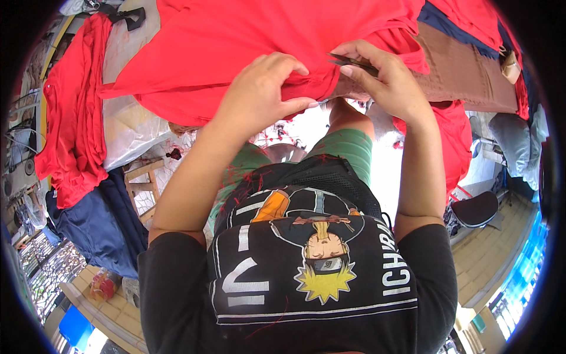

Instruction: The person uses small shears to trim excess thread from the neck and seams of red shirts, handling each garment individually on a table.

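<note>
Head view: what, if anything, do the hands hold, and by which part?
The right hand holds dark snips by the handle end. The left hand is at the red cloth; whether it grips, I can't tell.

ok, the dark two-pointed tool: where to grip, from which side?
I'd grip the dark tool by its body, behind the points, from the right: both slim tips face left, and the right hand holds that rear part.

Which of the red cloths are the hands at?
The broad red cloth at top centre: the left hand and right hand are at its near edge; other red cloths sit towards the sides.
</note>
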The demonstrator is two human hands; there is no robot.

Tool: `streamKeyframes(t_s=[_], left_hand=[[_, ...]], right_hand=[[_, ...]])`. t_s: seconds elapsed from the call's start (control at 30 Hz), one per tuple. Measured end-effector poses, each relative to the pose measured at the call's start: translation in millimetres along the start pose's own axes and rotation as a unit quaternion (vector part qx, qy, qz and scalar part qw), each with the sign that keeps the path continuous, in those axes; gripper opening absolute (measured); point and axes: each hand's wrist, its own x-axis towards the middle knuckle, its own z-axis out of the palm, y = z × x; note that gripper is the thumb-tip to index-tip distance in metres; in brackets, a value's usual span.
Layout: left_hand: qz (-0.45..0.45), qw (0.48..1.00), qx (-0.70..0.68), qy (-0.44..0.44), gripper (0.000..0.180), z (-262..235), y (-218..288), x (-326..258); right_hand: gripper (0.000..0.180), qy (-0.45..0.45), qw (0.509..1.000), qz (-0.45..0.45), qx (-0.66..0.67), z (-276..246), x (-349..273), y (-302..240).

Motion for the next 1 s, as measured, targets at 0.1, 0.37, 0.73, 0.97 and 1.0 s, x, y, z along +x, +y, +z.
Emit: streamKeyframes(t_s=[0.1, 0.37, 0.73, 0.97, 1.0], left_hand=[[0.018, 0.997, 0.023, 0.071, 0.035, 27, -6, 0], [-0.042, 0.998, -0.04, 0.003, 0.015, 23, -13, 12], [-0.054, 0.993, -0.092, -0.057, 0.013, 14, -20, 21], [-0.052, 0.992, -0.091, -0.066, 0.012, 13, -19, 24], [-0.053, 0.992, -0.09, -0.066, 0.012, 13, -19, 24]], right_hand=[[0.022, -0.007, 1.0, 0.001, 0.003, 8, 2, 4], [0.017, -0.058, 0.994, 0.075, 0.047, 12, 2, 6], [0.021, -0.133, 0.99, 0.051, -0.018, -2, 15, 9], [0.021, -0.23, 0.964, -0.035, -0.132, -9, 41, 0], [0.021, -0.234, 0.961, -0.049, -0.143, -8, 43, -3]])
